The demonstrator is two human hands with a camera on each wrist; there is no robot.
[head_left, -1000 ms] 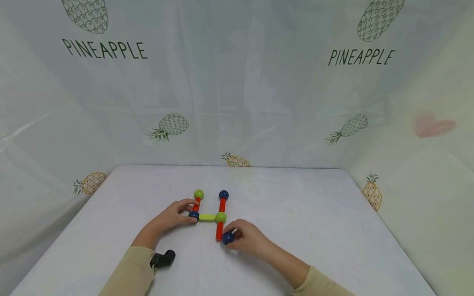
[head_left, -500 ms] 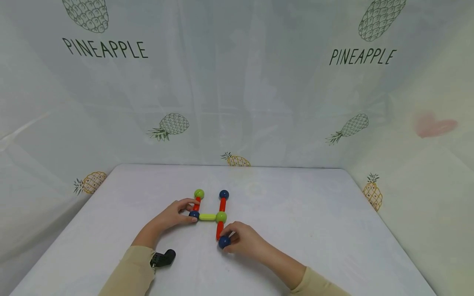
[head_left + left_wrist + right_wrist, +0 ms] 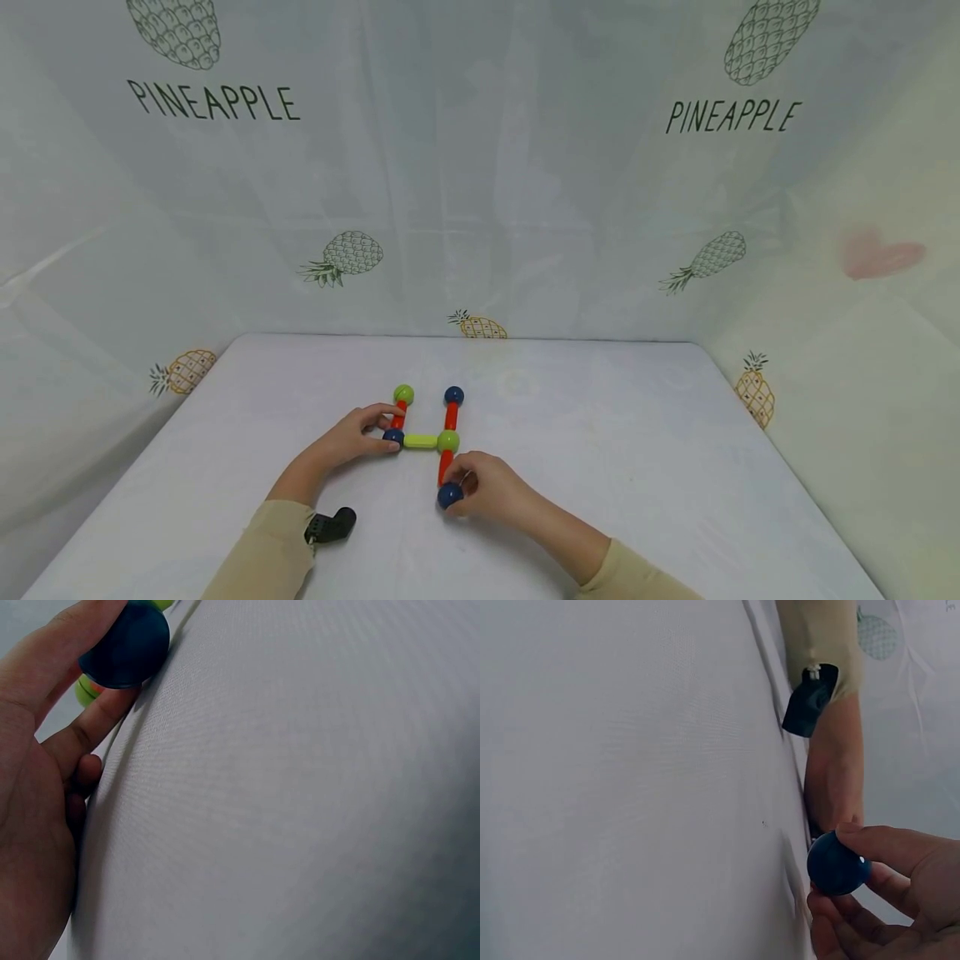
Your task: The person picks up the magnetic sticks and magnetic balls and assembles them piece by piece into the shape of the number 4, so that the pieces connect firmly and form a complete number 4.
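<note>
Colored rods and balls, apparently a magnetic building set, form an h-like figure on the table. My left hand grips its left corner, thumb on a dark blue ball and fingers by a red rod that leads to a green ball. A yellow-green rod joins that corner to a second green ball. Between thumb and fingers, my right hand pinches another blue ball at the near end of the lower red rod; whether they touch is unclear.
From the middle green ball an upper red rod runs back to a blue ball. A black wrist device sits at the left sleeve. The white table ends at a pineapple-printed curtain.
My right hand has brought its blue ball left and slightly nearer, from beside the lower red rod to that rod's near end. My left hand has stayed in place.
</note>
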